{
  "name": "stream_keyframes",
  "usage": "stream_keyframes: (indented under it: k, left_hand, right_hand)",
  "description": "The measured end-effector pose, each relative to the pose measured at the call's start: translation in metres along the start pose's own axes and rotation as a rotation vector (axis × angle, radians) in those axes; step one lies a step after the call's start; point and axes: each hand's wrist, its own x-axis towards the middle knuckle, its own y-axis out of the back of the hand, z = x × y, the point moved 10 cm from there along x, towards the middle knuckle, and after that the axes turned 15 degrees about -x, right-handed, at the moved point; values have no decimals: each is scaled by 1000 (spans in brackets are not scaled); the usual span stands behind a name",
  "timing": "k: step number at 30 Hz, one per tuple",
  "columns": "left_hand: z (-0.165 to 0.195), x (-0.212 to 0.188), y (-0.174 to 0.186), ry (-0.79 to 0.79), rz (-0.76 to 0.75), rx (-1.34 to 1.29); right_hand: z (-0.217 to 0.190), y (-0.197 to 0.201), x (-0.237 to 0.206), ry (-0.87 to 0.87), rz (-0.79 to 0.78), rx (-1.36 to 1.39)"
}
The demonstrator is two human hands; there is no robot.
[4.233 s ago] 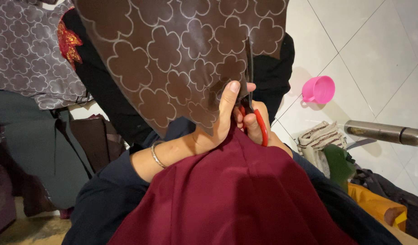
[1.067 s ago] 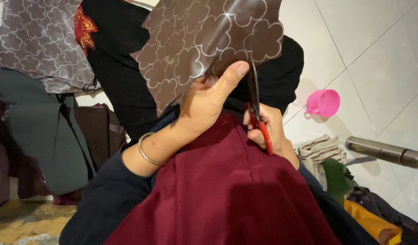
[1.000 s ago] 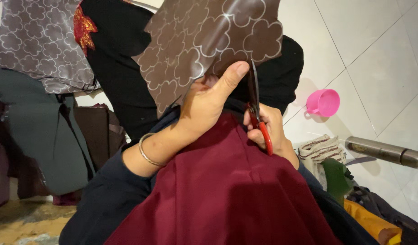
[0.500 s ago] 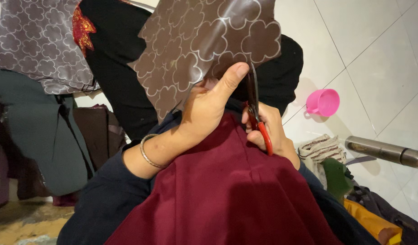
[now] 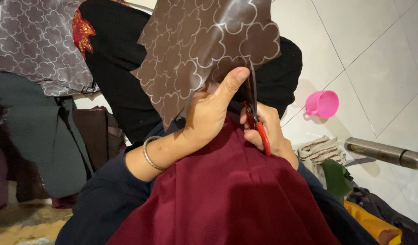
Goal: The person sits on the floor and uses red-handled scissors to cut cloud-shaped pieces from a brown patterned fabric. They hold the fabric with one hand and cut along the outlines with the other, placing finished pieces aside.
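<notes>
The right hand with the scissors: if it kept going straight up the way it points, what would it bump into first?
Most likely the brown patterned sheet. The right hand points the scissors upward, and their blades already meet the sheet's lower edge beside the left hand's thumb.

The patterned brown sheet [image 5: 204, 50] runs off the top edge, so its full shape cannot be told. The left hand [image 5: 209, 115] shows only its back and thumb; its fingers lie hidden behind the sheet. The red-handled scissors [image 5: 256, 113] are mostly covered by the right hand [image 5: 265, 131], and the blade tips vanish against the sheet's edge. The metal cylinder [image 5: 386, 153] is cut by the right edge. The grey patterned cloth [image 5: 36, 41] leaves the frame at top left.
</notes>
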Motion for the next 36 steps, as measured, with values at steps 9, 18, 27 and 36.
stream_keyframes:
  k: [9, 18, 27, 36]
  left_hand:
    - [11, 0, -4, -77, 68, -141]
    - [8, -2, -6, -65, 69, -219]
    - [9, -1, -6, -151, 34, -295]
    - [7, -1, -2, -30, 37, -35]
  right_hand:
    - [0, -2, 5, 28, 52, -4]
    - [4, -7, 6, -9, 64, 58]
    - [16, -15, 3, -45, 58, 180]
    - [5, -6, 12, 72, 20, -4]
